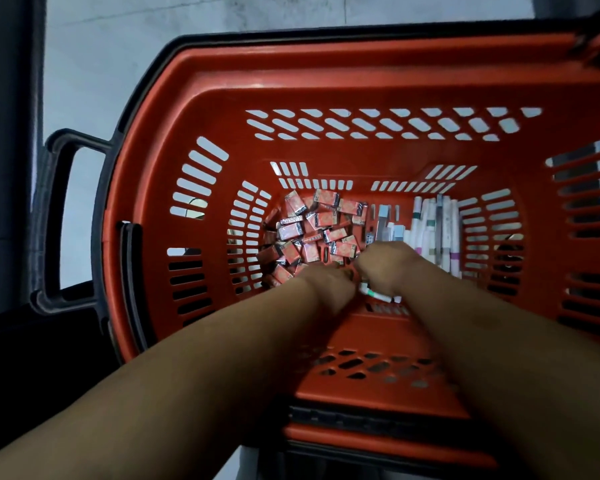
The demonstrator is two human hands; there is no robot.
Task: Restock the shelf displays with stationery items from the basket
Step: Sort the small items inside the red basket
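Both hands reached the bottom of the red basket point(326, 64), left hand point(326, 282) and right hand point(388, 265) nearly touching. Their fingers were turned away and blurred, so I could not tell whether they gripped anything. Small red packets point(312, 230) lay heaped just beyond the left fingers, pale marker pens point(433, 223) beyond the right. A green-banded white pen point(374, 294) poked out beneath the right hand.
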